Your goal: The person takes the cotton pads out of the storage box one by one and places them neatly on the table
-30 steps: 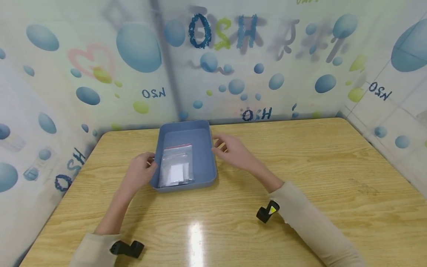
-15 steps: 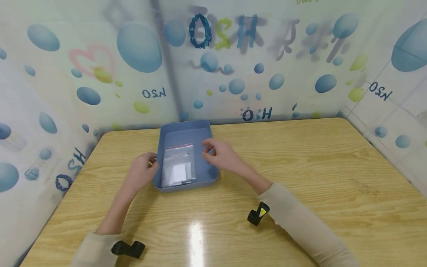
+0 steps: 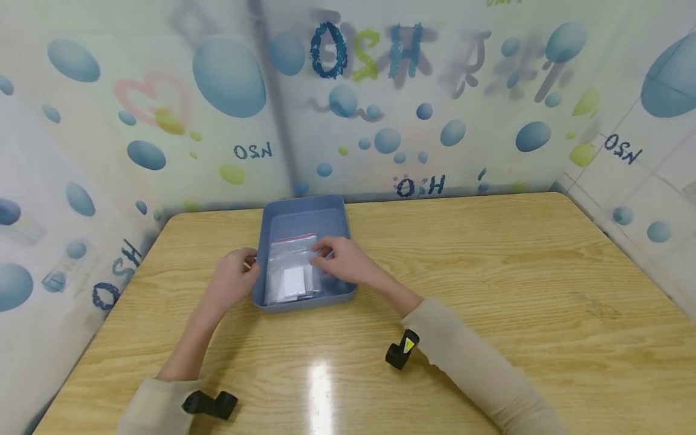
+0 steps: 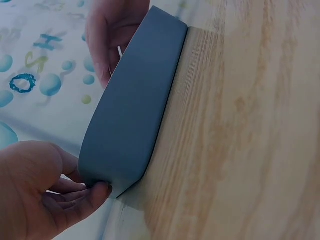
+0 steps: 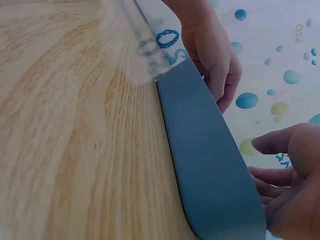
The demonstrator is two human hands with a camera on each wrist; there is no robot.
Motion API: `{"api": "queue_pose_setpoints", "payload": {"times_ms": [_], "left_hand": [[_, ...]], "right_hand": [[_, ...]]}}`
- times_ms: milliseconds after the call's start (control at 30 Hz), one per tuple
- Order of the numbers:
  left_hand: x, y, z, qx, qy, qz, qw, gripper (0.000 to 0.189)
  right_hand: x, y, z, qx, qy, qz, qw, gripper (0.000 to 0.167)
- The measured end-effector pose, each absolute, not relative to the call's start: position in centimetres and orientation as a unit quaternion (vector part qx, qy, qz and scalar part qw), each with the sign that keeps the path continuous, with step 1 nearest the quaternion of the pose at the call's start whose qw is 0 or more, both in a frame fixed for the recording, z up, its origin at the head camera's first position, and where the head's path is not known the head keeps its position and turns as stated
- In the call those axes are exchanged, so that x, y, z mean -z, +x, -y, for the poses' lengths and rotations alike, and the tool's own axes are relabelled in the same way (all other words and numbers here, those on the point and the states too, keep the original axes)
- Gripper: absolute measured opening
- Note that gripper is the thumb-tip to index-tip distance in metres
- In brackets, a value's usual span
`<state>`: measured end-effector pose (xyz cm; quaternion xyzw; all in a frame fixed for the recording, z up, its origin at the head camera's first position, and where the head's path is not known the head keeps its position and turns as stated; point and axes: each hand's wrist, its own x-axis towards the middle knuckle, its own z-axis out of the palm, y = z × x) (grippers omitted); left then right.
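Note:
A shallow blue-grey tray (image 3: 331, 232) stands on the table and holds several clear zip bags (image 3: 290, 260) with white pieces inside. At the tray's left wall, my left hand (image 3: 231, 278) grips the rim; in the left wrist view the same hand (image 4: 40, 192) has its fingertips against the outer wall. My right hand (image 3: 345, 260) hovers over the right part of the tray, by the bags' right edge. Its thumb and index finger are spread apart, holding nothing, as the right wrist view of that hand (image 5: 295, 175) shows. The tray's wall hides the bags in both wrist views.
The wooden table (image 3: 489, 272) extends widely to the right and in front of the tray. Behind it hangs a pale wall covering (image 3: 380, 121) with blue and green dots, close to the tray's far end. A black wrist camera (image 3: 402, 349) sits on the right sleeve.
My right hand has moved left and slightly toward me, from beside the tray's right rim to over the bags. The left hand has stayed at the left wall.

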<state>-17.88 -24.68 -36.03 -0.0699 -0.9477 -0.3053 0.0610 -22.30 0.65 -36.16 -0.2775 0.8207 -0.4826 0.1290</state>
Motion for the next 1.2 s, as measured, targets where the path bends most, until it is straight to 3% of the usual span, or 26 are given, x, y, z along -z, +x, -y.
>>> {"api": "queue_pose_setpoints", "payload": {"times_ms": [900, 1200], "left_hand": [[36.0, -17.9, 24.6, 0.301, -0.071, 0.948, 0.069, 0.035], [36.0, -17.9, 24.5, 0.3, -0.067, 0.949, 0.069, 0.036]], "right_hand": [[36.7, -21.9, 1.8, 0.549, -0.173, -0.801, 0.165, 0.03], [36.7, -21.4, 2.3, 0.526, -0.178, -0.819, 0.145, 0.032]]}}
